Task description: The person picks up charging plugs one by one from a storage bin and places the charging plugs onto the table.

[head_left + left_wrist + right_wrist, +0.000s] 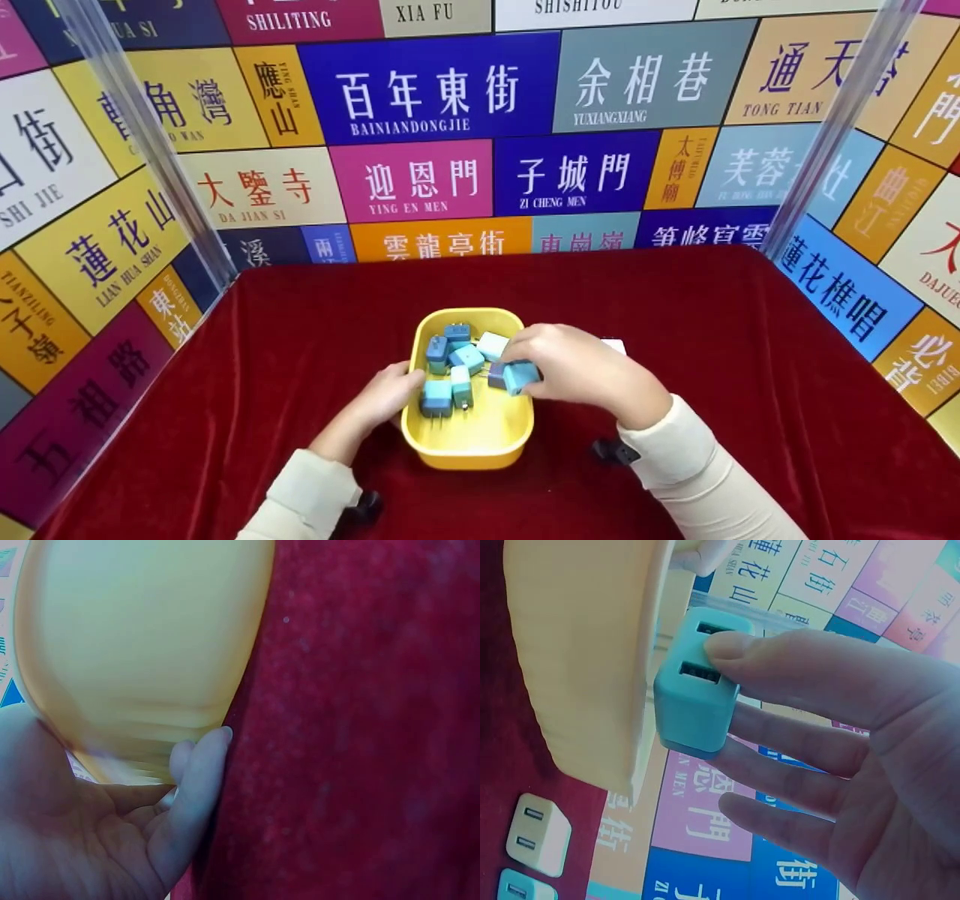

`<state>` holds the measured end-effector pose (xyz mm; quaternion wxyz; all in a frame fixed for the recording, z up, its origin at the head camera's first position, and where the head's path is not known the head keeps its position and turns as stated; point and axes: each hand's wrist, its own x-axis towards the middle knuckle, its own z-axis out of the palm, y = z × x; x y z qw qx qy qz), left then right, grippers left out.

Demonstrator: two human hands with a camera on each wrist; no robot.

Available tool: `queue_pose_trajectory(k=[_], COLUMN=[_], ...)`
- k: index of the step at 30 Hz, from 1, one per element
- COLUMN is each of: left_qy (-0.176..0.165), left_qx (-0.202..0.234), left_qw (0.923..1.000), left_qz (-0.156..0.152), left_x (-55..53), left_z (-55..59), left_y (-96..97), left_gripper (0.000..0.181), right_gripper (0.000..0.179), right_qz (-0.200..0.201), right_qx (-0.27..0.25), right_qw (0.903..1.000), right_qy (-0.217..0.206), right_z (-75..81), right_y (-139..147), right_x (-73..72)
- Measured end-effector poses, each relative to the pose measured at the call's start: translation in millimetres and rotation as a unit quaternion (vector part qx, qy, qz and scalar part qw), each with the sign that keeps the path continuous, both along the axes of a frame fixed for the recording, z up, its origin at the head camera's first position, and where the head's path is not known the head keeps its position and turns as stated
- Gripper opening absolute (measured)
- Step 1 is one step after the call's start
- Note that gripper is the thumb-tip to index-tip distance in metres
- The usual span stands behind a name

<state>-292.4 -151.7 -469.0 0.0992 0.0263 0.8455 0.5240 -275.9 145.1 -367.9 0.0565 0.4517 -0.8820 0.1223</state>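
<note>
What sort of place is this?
Likely a small staged tabletop booth, not certain: red cloth as the work surface, printed walls of Chinese signs behind and at both sides, clear strips at the corners.

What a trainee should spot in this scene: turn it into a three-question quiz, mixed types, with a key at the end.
1. True or false: the left hand grips the side of the yellow box.

2. Multiple choice: how many slots show on the end of the plug in the right hand, seen from the right wrist?
A) One
B) Two
C) Four

3. Fill the gap: the cloth under the yellow box is dark ____.

Key: 1. True. 2. B. 3. Red.
</note>
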Motion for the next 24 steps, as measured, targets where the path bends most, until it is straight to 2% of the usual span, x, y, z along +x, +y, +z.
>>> queue_pose_trajectory(k=[6,13,24], left_qy=[-0.001,0.002,-0.002], left_qx=[-0.003,-0.004,-0.006], left_qw=[1.0000,1.0000,1.0000], left_qz=[-0.002,0.000,0.004], left_x=[-0.8,-1.3,-0.9], left_z=[-0.1,-0.7,-1.2], left_y=[-0.2,-0.1,0.4], left_gripper=[0.046,0.047,0.047], right_gripper=[0.032,0.030,0.034], right_qz=[-0.036,-0.085,-0.114], right_qx=[0.005,0.003,0.001], right_qw=[0.9993,0.9960,0.9923], right_qy=[-0.008,-0.029,-0.046], right_z=[2.7,6.4,6.3], right_y=[10,22,41], right_x=[-5.2,-10.8,-21.6])
